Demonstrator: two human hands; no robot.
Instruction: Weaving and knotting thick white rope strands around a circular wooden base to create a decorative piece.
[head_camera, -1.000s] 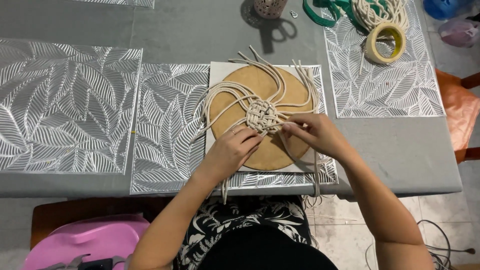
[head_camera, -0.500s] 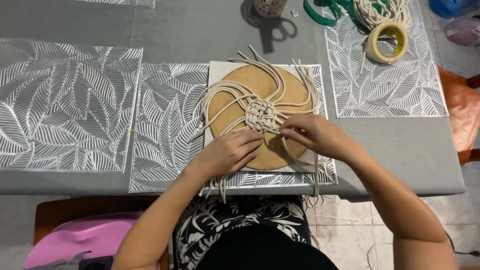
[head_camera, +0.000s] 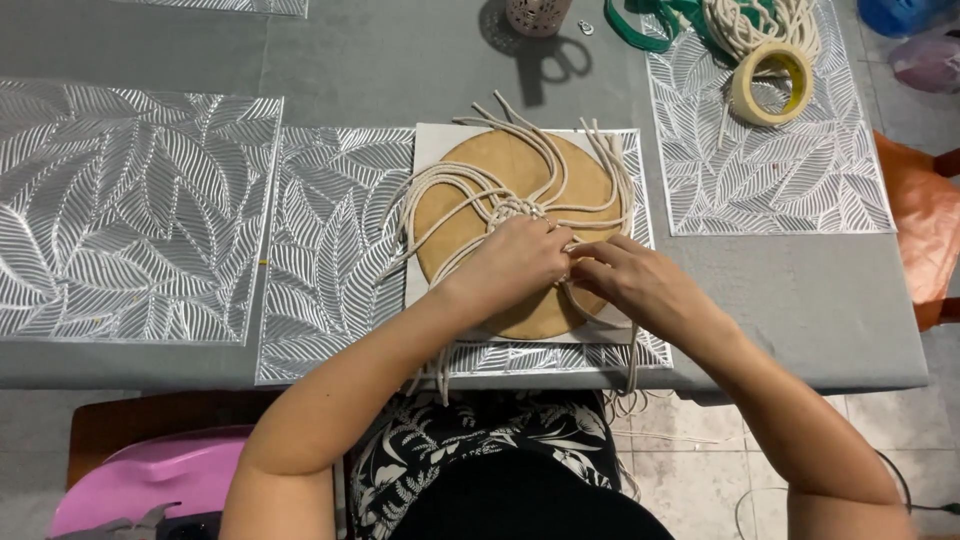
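Observation:
A round tan board (head_camera: 520, 165) lies on a white square sheet (head_camera: 435, 140) on the grey table. Cream cords (head_camera: 455, 185) fan out across the board from a woven knot (head_camera: 515, 208) at its middle. My left hand (head_camera: 515, 262) rests over the knot and covers most of it, fingers curled on the cords. Just to its right, my right hand (head_camera: 640, 285) pinches cords; its fingertips meet those of the left hand. Loose cord ends hang over the table's near edge.
Silver leaf-patterned placemats (head_camera: 130, 210) cover the table. A tape roll (head_camera: 765, 85), a bundle of cream cord (head_camera: 760, 25) and green straps (head_camera: 650, 20) lie at the back right, a cup (head_camera: 535, 12) at the back. An orange chair (head_camera: 925, 225) stands right, a pink seat (head_camera: 150, 480) lower left.
My left hand has moved up from the board's near edge onto the knot, meeting my right hand, which stayed on the cords at the knot's right side.

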